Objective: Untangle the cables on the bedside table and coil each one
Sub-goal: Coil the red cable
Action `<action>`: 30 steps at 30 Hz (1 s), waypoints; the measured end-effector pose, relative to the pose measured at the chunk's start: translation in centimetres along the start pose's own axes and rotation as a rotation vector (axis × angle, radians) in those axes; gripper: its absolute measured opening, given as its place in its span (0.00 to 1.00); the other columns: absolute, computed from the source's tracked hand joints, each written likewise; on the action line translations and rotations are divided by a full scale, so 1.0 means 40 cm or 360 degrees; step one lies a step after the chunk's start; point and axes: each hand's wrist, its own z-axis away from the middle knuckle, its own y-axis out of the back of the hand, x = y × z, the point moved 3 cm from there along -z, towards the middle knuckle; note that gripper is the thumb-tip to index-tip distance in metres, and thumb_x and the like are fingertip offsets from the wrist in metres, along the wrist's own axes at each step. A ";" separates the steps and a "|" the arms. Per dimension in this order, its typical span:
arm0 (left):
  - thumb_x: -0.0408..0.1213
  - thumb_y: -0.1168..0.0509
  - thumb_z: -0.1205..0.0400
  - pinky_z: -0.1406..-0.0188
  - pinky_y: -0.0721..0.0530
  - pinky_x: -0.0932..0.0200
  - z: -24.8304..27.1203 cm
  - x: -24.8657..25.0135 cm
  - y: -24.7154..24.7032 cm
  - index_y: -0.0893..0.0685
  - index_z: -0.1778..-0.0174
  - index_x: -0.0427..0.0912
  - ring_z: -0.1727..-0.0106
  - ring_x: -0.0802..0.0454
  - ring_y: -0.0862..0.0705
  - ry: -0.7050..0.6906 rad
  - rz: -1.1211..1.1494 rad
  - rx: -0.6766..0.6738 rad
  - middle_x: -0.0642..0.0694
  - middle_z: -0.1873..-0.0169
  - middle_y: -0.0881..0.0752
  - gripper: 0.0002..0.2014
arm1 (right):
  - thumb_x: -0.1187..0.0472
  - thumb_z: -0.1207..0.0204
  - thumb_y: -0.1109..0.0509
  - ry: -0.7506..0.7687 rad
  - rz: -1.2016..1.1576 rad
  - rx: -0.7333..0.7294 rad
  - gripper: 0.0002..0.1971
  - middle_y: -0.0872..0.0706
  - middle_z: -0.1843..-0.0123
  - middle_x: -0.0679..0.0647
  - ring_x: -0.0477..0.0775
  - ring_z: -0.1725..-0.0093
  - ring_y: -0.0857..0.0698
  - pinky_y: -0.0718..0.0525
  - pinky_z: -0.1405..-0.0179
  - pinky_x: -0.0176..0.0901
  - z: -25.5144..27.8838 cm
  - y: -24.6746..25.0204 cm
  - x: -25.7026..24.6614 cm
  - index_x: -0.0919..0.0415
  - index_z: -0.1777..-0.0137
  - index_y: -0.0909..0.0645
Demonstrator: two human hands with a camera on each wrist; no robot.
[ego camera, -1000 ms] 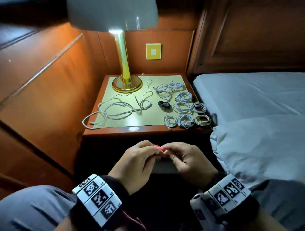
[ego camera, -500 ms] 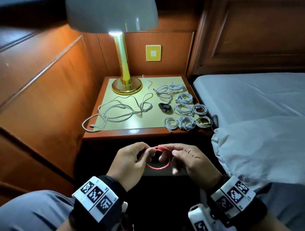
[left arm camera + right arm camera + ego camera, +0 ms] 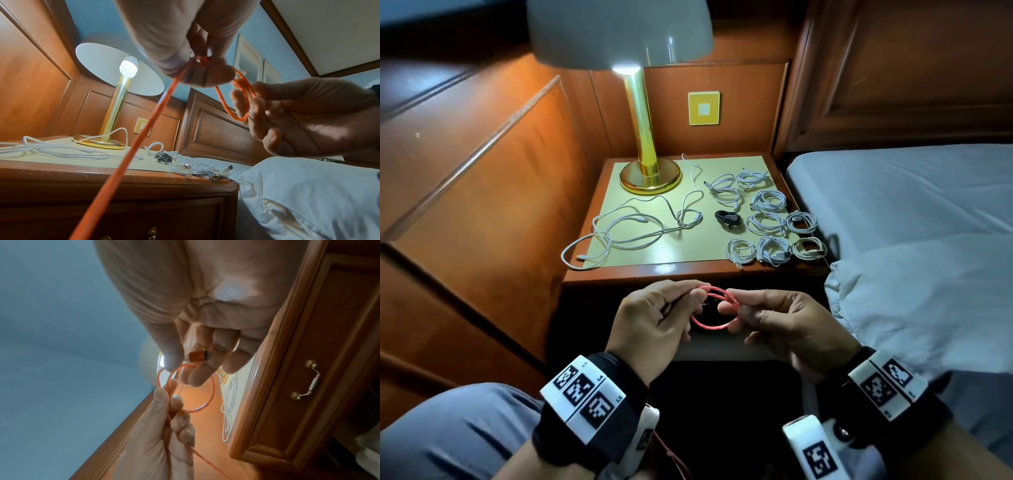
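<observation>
Change: from a tight pinch a second ago, the red cable (image 3: 710,310) now shows an open loop.
Grip: left hand (image 3: 654,329) and right hand (image 3: 787,325) each pinch it, just before the bench (image 3: 640,274).
Meaning: coiling has started.

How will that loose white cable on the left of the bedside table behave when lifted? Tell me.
The loose white cable probably lifts floppy: it lies in slack overlapping loops. It likely drags its tangle along and snags. It looks thin, so probably light.

walls: wood panelling (image 3: 482,164) | lamp (image 3: 635,113): lit, brass | bed (image 3: 900,192): right, white sheet | headboard (image 3: 914,75): wood
</observation>
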 end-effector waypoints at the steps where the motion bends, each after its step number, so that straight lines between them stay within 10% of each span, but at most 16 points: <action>1: 0.34 0.29 0.18 0.74 0.18 0.62 0.001 0.002 0.000 0.07 0.49 0.48 0.76 0.52 0.20 -0.0024 -0.0011 0.0004 0.46 0.69 0.13 0.08 | 0.65 0.33 0.25 0.0003 -0.0001 0.0025 0.12 0.08 0.45 0.62 0.51 0.58 0.10 0.18 0.63 0.37 0.001 0.005 0.000 0.59 0.50 0.07; 8: 0.35 0.31 0.17 0.71 0.14 0.53 0.004 0.007 -0.005 0.07 0.46 0.46 0.75 0.51 0.19 -0.0129 -0.0019 -0.0099 0.44 0.67 0.13 0.09 | 0.67 0.43 0.18 0.0175 0.0181 0.0037 0.06 0.09 0.58 0.69 0.60 0.57 0.10 0.11 0.53 0.45 0.008 0.003 -0.009 0.59 0.70 0.13; 16: 0.36 0.34 0.15 0.65 0.15 0.62 0.011 0.009 -0.027 0.08 0.47 0.47 0.75 0.50 0.18 -0.0087 -0.0033 -0.0167 0.43 0.76 0.16 0.09 | 0.68 0.32 0.18 0.0186 0.0527 0.0067 0.13 0.12 0.70 0.61 0.56 0.70 0.12 0.15 0.68 0.37 0.010 -0.009 -0.010 0.72 0.51 0.15; 23: 0.35 0.34 0.14 0.57 0.09 0.39 0.020 0.004 -0.053 0.09 0.47 0.48 0.71 0.38 0.11 0.0079 0.0107 -0.0310 0.44 0.78 0.15 0.08 | 0.61 0.21 0.25 0.0268 0.0900 0.0253 0.06 0.14 0.70 0.66 0.57 0.80 0.15 0.20 0.79 0.42 0.003 -0.013 0.007 0.61 0.54 0.18; 30: 0.37 0.32 0.15 0.69 0.16 0.60 0.001 -0.012 -0.024 0.08 0.51 0.53 0.75 0.52 0.16 -0.0043 -0.0117 -0.0145 0.46 0.75 0.13 0.08 | 0.58 0.20 0.26 0.0271 0.0903 0.0181 0.07 0.09 0.65 0.58 0.55 0.77 0.15 0.18 0.74 0.41 -0.002 -0.003 -0.008 0.61 0.54 0.12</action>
